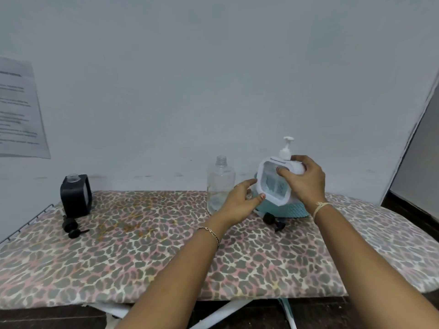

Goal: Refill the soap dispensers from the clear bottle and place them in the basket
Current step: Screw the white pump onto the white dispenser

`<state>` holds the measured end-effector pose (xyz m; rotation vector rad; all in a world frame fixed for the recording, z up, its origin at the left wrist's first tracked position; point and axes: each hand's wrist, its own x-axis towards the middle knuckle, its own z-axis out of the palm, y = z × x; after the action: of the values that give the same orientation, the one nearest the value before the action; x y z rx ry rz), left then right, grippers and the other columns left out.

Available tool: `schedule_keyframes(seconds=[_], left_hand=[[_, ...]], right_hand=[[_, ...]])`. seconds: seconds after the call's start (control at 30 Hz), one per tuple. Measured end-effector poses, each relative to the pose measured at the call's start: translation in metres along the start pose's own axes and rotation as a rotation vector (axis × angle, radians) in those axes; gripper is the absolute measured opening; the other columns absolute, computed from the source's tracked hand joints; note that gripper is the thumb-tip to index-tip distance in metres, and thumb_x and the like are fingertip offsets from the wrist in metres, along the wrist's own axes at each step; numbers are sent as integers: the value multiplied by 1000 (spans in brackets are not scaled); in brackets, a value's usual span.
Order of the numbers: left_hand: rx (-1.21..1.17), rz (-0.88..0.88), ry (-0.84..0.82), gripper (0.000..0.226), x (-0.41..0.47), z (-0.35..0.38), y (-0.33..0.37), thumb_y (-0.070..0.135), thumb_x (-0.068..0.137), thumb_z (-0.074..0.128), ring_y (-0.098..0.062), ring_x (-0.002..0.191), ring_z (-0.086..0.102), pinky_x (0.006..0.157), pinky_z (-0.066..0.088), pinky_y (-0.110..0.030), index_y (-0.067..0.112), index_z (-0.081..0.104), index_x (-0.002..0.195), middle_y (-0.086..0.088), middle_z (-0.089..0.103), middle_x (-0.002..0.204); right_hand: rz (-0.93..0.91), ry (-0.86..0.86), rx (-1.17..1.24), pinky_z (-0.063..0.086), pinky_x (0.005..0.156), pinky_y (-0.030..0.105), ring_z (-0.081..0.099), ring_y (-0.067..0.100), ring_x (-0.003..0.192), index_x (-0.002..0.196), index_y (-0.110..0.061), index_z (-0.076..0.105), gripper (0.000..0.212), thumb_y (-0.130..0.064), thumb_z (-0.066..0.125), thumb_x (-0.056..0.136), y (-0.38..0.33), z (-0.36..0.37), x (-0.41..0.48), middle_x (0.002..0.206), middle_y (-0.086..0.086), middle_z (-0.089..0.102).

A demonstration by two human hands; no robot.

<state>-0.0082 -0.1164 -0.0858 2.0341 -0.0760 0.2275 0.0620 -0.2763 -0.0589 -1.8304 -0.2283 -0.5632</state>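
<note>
A person's right hand [306,181] grips a white soap dispenser [273,186], fingers curled over its top and thumb pressed on its clear front window, holding it tilted just above a teal woven basket [294,210] at the back right of a leopard-print surface [142,257]. The dispenser's white pump [286,148] is fitted and stands up against the pale wall. The left hand [240,203] reaches in from the left, its fingers loosely extended, with the forefinger and thumb at the lower left edge of the dispenser's frame; whether they pinch it cannot be told.

Just left of the hands, a clear bottle [221,184] stands upright and uncapped on the surface near the wall, a little liquid showing at its bottom. A black pump head [273,222] lies on its side just in front of the basket.

Well apart, at the far left of the surface, a black soap dispenser [76,195] stands with its neck open, and a second black pump [71,227] lies on the cover just in front of it. A printed sheet [19,108] is fixed to the wall at left. A chain bracelet [211,233] circles the left wrist and a pale cord [320,207] the right.
</note>
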Motion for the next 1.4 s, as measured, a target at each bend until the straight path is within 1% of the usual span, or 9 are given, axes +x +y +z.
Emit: schedule_keyframes(seconds=[0.1, 0.23, 0.47, 0.63, 0.83, 0.97, 1.07, 1.2, 1.4], left_hand=[[73, 28, -5, 59, 19, 13, 1, 27, 93, 60, -22, 136, 38, 110, 35, -33, 15, 35, 145, -8, 42, 147], [186, 68, 17, 58, 44, 27, -7, 24, 92, 62, -22, 132, 42, 106, 33, -28, 10, 38, 143, -8, 43, 145], [317, 32, 12, 69, 69, 42, -34, 35, 90, 64, -20, 143, 24, 114, 20, -27, 9, 32, 146, -9, 25, 154], [359, 42, 54, 66, 74, 50, -46, 37, 89, 63, -19, 141, 27, 114, 22, -28, 10, 37, 144, -5, 25, 154], [373, 56, 157, 53, 76, 54, -50, 41, 93, 55, -17, 137, 35, 111, 32, -31, 12, 48, 137, -2, 33, 150], [368, 56, 199, 50, 77, 56, -50, 44, 93, 54, -16, 133, 40, 107, 37, -32, 14, 53, 133, 0, 37, 148], [368, 51, 220, 49, 77, 56, -49, 46, 92, 56, -16, 131, 42, 106, 40, -34, 16, 55, 131, 2, 39, 147], [363, 44, 221, 51, 76, 55, -48, 47, 91, 57, -15, 132, 42, 107, 39, -34, 16, 56, 131, 2, 40, 148], [391, 34, 174, 53, 74, 53, -43, 43, 93, 55, -17, 135, 40, 109, 36, -34, 14, 51, 137, 1, 35, 151]], right_hand=[[-14, 71, -39, 45, 72, 25, 58, 13, 85, 106, -25, 63, 40, -29, 79, 70, 3, 7, 20, 95, -9, 62], [-1, 135, -98, 42, 70, 25, 55, 16, 83, 105, -21, 59, 42, -32, 79, 69, 15, 16, 41, 93, -8, 58], [26, 115, -251, 37, 66, 30, 52, 23, 85, 104, -14, 50, 46, -35, 76, 73, 55, 32, 54, 100, 4, 59], [13, 78, -337, 39, 68, 32, 57, 32, 96, 104, -7, 49, 47, -30, 76, 73, 74, 39, 55, 104, 12, 60], [16, 35, -709, 41, 74, 38, 56, 33, 96, 101, -13, 52, 52, -52, 71, 71, 84, 41, 53, 95, 10, 65], [-37, 43, -846, 43, 77, 40, 57, 33, 93, 102, -13, 56, 57, -62, 64, 72, 88, 42, 53, 93, 10, 65], [-38, 19, -879, 44, 77, 39, 58, 32, 92, 101, -14, 56, 52, -58, 64, 75, 85, 42, 52, 91, 8, 65], [-14, -39, -916, 41, 69, 33, 61, 29, 87, 98, -15, 56, 41, -45, 68, 73, 82, 43, 54, 91, 6, 65], [-49, -87, -1062, 34, 72, 33, 59, 27, 94, 107, -14, 55, 47, -47, 65, 76, 82, 43, 57, 105, 7, 59]])
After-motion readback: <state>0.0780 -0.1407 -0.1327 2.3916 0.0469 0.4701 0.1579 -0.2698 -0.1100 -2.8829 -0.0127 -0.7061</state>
